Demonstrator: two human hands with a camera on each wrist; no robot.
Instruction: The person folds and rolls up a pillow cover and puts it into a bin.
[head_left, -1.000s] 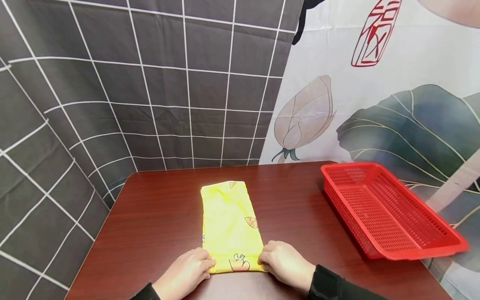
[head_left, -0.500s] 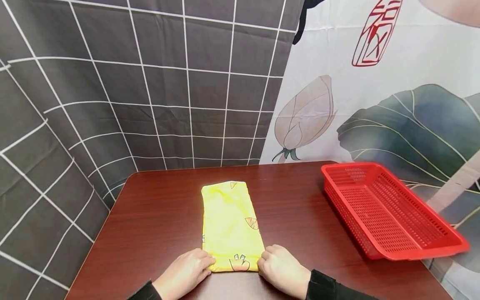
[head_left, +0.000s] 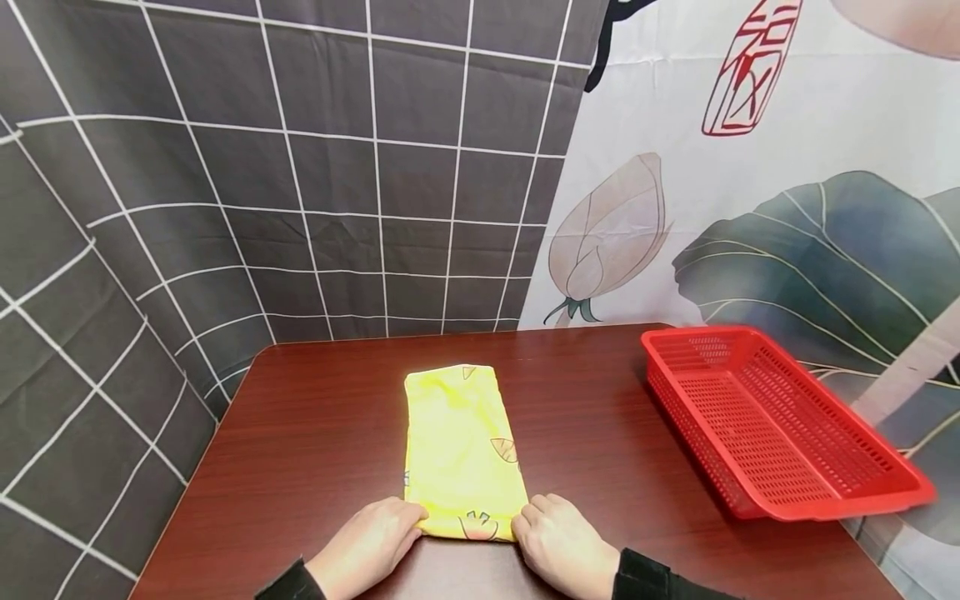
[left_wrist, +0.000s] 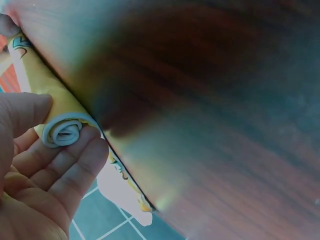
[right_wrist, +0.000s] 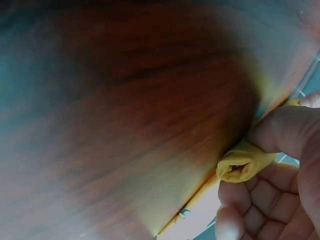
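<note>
A yellow cloth [head_left: 459,450] with small cartoon prints lies folded into a long strip on the dark wooden table [head_left: 315,442]. Its near end is rolled into a tight tube. My left hand [head_left: 372,546] grips the left end of that roll [left_wrist: 61,131], thumb over it and fingers curled beneath. My right hand [head_left: 561,543] pinches the right end of the roll [right_wrist: 241,165] the same way. Both hands sit at the table's near edge, dark sleeves showing behind them.
A red perforated plastic basket [head_left: 772,425] with nothing in it stands at the table's right side, partly over the edge. A grey grid-pattern curtain [head_left: 262,167] and a lotus-print cloth [head_left: 750,192] hang behind.
The rolled near end has advanced a little away from me, so the flat part of the cloth is shorter. Both hands have stayed on the roll's ends.
</note>
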